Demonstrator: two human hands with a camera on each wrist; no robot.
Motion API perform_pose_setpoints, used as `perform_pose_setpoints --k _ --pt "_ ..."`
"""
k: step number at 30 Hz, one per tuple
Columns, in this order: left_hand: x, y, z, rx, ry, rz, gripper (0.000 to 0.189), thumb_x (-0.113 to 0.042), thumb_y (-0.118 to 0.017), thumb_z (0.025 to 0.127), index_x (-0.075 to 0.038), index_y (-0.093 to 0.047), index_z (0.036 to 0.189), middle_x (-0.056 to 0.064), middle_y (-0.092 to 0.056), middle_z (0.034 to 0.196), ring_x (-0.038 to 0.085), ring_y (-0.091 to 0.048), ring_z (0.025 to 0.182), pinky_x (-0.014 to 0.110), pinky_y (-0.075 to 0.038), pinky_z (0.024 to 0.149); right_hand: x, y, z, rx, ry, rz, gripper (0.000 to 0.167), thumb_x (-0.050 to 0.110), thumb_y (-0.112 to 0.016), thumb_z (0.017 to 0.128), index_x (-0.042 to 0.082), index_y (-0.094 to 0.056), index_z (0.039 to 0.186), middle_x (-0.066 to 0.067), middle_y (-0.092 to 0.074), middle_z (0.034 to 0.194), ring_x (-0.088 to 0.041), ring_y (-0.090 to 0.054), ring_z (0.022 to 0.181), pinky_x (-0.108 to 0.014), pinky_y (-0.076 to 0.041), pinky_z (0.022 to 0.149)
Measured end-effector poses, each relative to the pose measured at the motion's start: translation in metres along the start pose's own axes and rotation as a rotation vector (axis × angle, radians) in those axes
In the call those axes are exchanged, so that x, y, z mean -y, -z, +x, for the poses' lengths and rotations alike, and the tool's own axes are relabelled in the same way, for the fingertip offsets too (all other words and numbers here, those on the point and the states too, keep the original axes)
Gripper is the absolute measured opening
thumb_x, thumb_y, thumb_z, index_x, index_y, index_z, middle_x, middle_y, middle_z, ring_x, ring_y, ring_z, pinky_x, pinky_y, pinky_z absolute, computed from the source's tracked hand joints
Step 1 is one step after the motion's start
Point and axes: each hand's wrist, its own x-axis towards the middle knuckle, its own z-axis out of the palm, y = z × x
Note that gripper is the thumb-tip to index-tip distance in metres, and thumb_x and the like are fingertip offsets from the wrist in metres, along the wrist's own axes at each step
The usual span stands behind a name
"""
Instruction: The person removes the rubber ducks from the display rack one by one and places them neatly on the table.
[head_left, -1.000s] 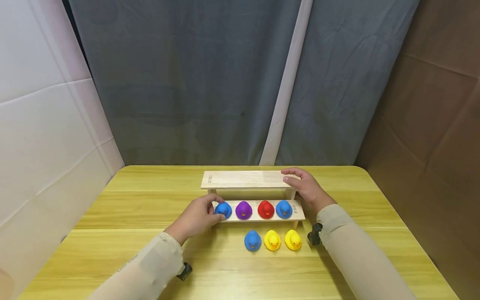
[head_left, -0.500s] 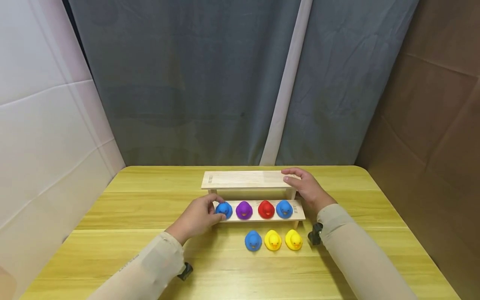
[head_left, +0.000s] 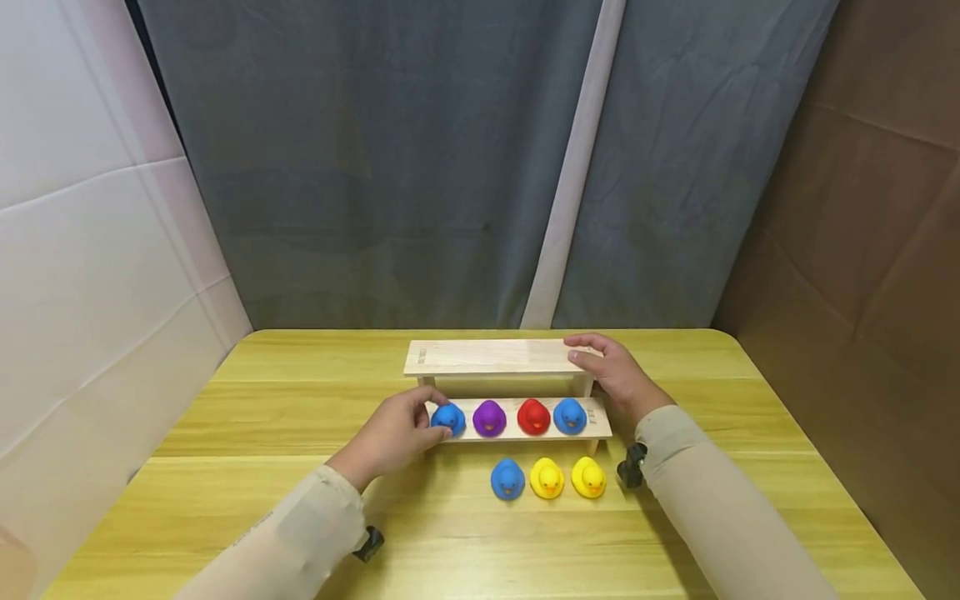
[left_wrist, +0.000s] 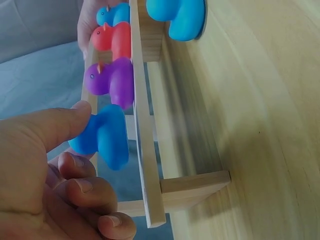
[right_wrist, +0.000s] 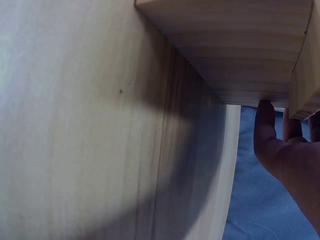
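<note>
A two-tier wooden stand (head_left: 480,357) is on the table. My left hand (head_left: 393,433) pinches a blue rubber duck (head_left: 447,420) at the left end of the lower shelf. In the left wrist view the thumb lies on the head of this blue duck (left_wrist: 111,137), and the other fingers curl beneath. Along the same shelf sit a purple duck (head_left: 490,419), a red duck (head_left: 533,417) and a second blue duck (head_left: 570,417). My right hand (head_left: 617,375) grips the right end of the upper shelf, thumb on top; several of its fingers (right_wrist: 266,125) show beside the wood in the right wrist view.
In front of the stand, a blue duck (head_left: 507,480) and two yellow ducks (head_left: 547,479) sit in a row on the wooden table (head_left: 480,550). A grey curtain (head_left: 375,167) hangs behind, with a white cloth at left and a brown one at right.
</note>
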Motion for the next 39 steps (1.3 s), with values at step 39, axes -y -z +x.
perform_pose_setpoints --k 39 --pt "-0.003 -0.012 -0.029 0.157 -0.134 -0.071 0.023 -0.012 -0.084 0.089 -0.014 -0.070 0.107 -0.005 -0.046 0.069 0.007 -0.042 0.062 0.021 -0.037 0.055 -0.002 0.002 0.000 0.009 0.002 0.001 0.044 0.029 -0.060 0.108 0.010 -0.055 0.148 -0.016 -0.048 0.158 -0.040 -0.051 0.140 -0.058 -0.038 0.121"
